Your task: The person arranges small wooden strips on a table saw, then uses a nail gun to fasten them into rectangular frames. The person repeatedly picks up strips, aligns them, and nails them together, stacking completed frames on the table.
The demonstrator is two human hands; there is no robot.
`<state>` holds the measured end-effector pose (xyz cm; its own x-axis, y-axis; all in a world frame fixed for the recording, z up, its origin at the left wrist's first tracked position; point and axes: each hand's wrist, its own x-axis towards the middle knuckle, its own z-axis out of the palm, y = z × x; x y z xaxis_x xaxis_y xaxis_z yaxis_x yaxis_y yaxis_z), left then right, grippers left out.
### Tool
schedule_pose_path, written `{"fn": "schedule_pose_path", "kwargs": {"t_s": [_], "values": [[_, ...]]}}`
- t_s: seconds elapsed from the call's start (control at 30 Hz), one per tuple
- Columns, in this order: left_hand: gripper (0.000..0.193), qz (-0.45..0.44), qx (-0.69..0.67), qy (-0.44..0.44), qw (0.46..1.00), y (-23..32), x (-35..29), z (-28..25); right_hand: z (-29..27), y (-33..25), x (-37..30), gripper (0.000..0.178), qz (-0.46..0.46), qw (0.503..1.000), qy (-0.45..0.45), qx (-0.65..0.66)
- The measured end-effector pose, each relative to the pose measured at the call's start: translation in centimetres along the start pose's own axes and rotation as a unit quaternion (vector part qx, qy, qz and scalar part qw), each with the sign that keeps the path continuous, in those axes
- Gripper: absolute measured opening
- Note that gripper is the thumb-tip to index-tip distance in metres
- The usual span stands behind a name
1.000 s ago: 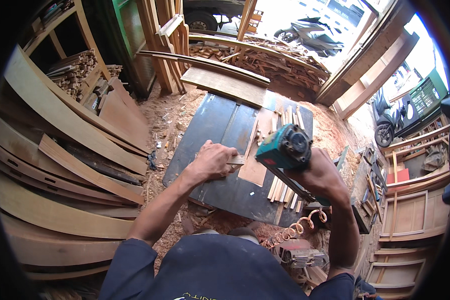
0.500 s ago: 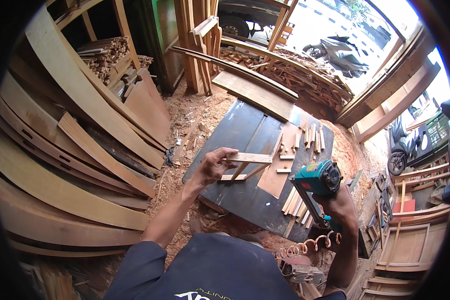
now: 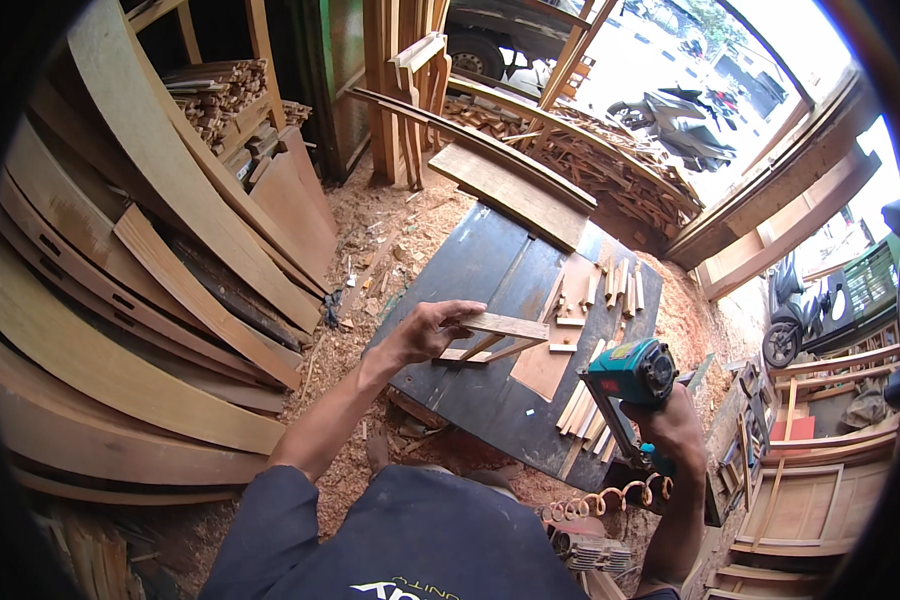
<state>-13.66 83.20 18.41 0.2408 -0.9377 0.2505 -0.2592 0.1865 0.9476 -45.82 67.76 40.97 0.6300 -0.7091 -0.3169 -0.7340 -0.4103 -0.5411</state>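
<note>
My left hand (image 3: 432,332) is closed on one end of a small wooden frame (image 3: 510,326), pinching its upper strip. The thin pieces of this frame meet at angles, and it sits over the dark tabletop (image 3: 470,410). My right hand (image 3: 675,428) wraps the handle of a teal and black air nail gun (image 3: 630,372), held to the right of the frame and apart from it. A coiled orange air hose (image 3: 610,498) hangs below the gun. Between the frame and the gun, a flat brown board (image 3: 538,378) lies on the table, with short wooden blocks (image 3: 570,322) near it.
Thin wooden strips (image 3: 588,412) lie by the gun. A wide plank (image 3: 510,192) covers the table's far edge. Long curved boards (image 3: 130,395) lean at the left. Sawdust (image 3: 370,240) covers the floor. Scrap wood (image 3: 610,160) is heaped behind; a compressor-like machine (image 3: 590,550) stands below.
The whole view has tilted slightly. Both hands keep their holds; the nail gun and the wooden frame stay in nearly the same places relative to the table.
</note>
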Motion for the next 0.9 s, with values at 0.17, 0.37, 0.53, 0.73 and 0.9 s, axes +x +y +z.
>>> {"fn": "schedule_pose_path", "kwargs": {"t_s": [0.17, 0.37, 0.53, 0.73, 0.9], "values": [[0.04, 0.032, -0.084, 0.08, 0.993, -1.1, 0.5, 2.0, 0.5, 0.6, -0.6, 0.024, -0.021, 1.0, 0.006, 0.02], [0.042, 0.049, -0.142, 0.134, 0.98, -2.6, 1.2, 4.0, 1.3, 2.4, -0.5, 0.017, -0.01, 1.0, 0.015, 0.02], [0.041, 0.079, -0.183, 0.156, 0.967, -3.4, 1.9, 4.8, 1.6, 2.9, -0.5, 0.017, 0.005, 1.0, 0.011, 0.011], [0.046, 0.11, -0.194, 0.163, 0.961, -4.1, 2.2, 5.8, 1.9, 2.2, -0.3, 0.026, 0.067, 0.997, -0.02, -0.031], [0.044, 0.129, -0.174, 0.162, 0.963, -4.7, 2.2, 6.5, 2.0, 0.7, -0.4, 0.027, 0.091, 0.996, -0.022, -0.015]]}}
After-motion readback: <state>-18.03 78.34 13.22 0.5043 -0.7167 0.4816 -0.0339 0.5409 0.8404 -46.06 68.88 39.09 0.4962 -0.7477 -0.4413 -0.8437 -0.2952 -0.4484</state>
